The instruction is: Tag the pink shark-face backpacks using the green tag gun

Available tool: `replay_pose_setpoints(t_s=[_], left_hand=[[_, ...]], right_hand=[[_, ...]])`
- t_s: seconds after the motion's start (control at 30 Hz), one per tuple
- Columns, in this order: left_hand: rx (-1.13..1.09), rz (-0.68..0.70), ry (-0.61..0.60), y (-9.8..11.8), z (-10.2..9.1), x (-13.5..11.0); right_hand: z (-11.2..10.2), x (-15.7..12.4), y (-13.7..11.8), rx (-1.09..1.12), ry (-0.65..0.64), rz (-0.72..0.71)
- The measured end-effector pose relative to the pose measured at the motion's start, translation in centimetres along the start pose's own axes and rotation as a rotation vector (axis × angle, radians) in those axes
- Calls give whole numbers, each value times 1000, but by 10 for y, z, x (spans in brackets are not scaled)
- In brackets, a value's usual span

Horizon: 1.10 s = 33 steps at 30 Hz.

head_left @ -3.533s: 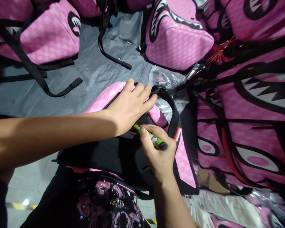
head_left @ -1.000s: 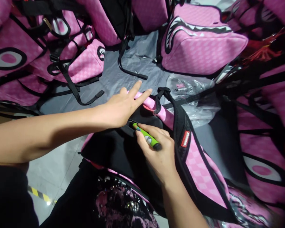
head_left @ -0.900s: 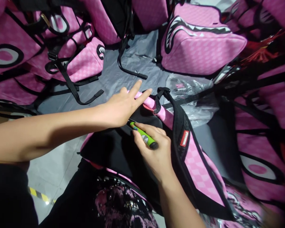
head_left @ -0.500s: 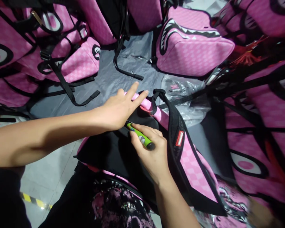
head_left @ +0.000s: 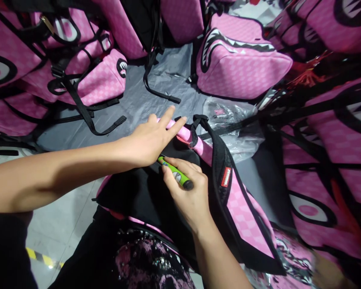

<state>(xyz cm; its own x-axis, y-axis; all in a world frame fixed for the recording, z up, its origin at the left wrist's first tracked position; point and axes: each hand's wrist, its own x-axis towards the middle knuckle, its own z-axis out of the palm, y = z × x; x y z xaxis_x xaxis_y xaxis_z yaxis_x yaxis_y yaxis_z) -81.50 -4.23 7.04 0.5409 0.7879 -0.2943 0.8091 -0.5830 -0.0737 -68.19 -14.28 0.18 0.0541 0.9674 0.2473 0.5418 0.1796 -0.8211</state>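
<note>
Head view | right hand [head_left: 188, 190] grasping green tool [head_left: 176, 173] | left hand [head_left: 152, 140] on black-and-pink bag [head_left: 132, 192], underside hidden, can't tell its grip | bag near, over lap [head_left: 84, 245] | looks mid-job; working end hidden, done/left unclear

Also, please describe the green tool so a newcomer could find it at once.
Start at the nearest bag, its black side facing up. Over it, the right hand grips a bright green tool with a black end. Nothing else nearby is green.
</note>
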Motion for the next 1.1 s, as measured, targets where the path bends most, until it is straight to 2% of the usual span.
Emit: replay_pose_setpoints(t_s=[0.3,0.4,0.47,0.53,0.6,0.67,0.73,0.77,0.8,0.83,0.9,0.93,1.0,1.1], left_hand=[[-31,29,-13,-4,-2,-2],[5,36,33,-8,3,-5],[55,25,79,-12,10,-4],[98,47,121,-16,16,-2],[120,85,169,-19,20,-3],[127,108,210,-20,22,-7],[135,109,232,-20,24,-9],[141,106,238,-19,24,-10],[147,99,240,-19,25,-9],[153,93,242,-18,25,-8],[160,92,243,-18,26,-5],[162,97,245,-18,27,-3],[168,105,252,-19,28,-2],[172,105,254,-21,29,-1]], right_hand=[[2,5,-1,15,14,3],[8,4,-5,45,-9,19],[3,5,-7,28,-36,36],[-17,5,-10,37,-30,27],[-52,6,-8,107,3,-37],[-93,9,8,104,130,-85],[-128,20,40,-121,342,-6],[-140,28,62,-322,311,70],[-146,36,85,-525,104,164],[-149,46,108,-689,-155,240],[-142,64,147,-736,-362,247],[-135,72,161,-731,-418,237],[-118,86,180,-712,-437,225],[-101,100,190,-715,-386,299]])
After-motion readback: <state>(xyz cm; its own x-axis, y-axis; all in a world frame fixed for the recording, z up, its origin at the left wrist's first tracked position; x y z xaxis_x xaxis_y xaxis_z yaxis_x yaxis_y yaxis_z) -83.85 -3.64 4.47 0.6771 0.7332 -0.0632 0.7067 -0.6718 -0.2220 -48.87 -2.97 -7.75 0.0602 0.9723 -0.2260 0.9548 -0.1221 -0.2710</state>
